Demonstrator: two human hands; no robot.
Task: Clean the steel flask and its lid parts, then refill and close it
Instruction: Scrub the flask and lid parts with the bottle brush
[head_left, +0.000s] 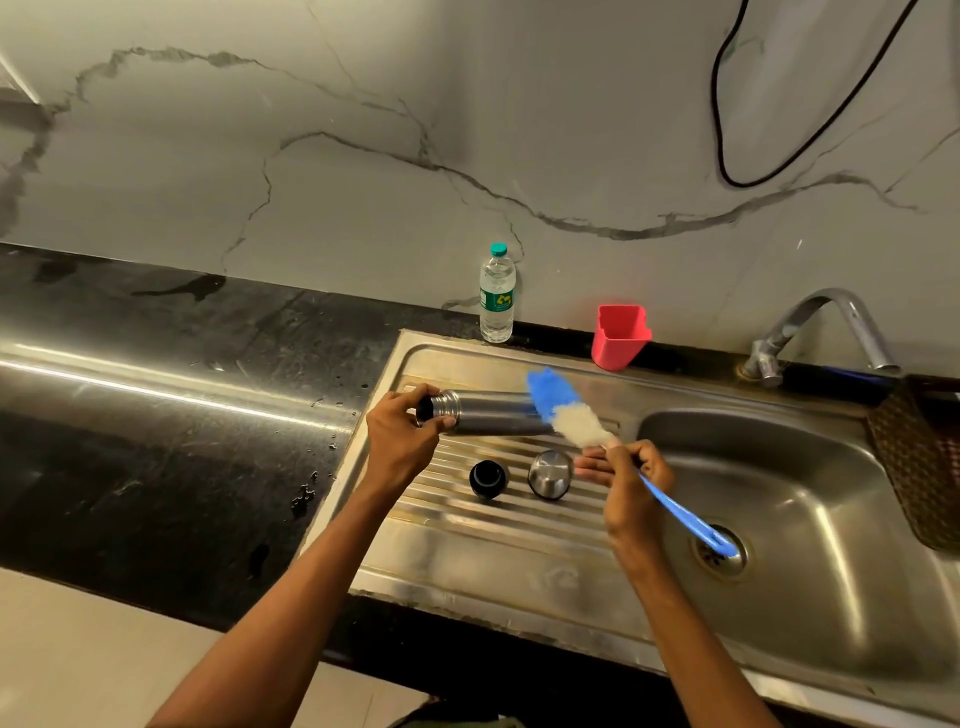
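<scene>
Hands first: left hand (402, 436) grips the flask (488, 414) at its open neck, sideways above the drainboard (467, 545); right hand (631, 486) holds the brush (563, 410) against it. Exterior scrubbing; both lid parts (487, 479) wait below the flask.

Head-worn view, forward and down, close over sink (779, 441).

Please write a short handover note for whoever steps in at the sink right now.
Left hand grips the open steel flask near its mouth, held sideways over the ribbed drainboard.
Right hand grips the bottle brush by its blue handle, bristles against the flask's outside.
Black inner stopper and steel cap lie on the drainboard, apart.
Done: lid parts off.
Left: finish scrubbing, clean the lid parts, refill, close. Water bottle stands behind the sink.
</scene>
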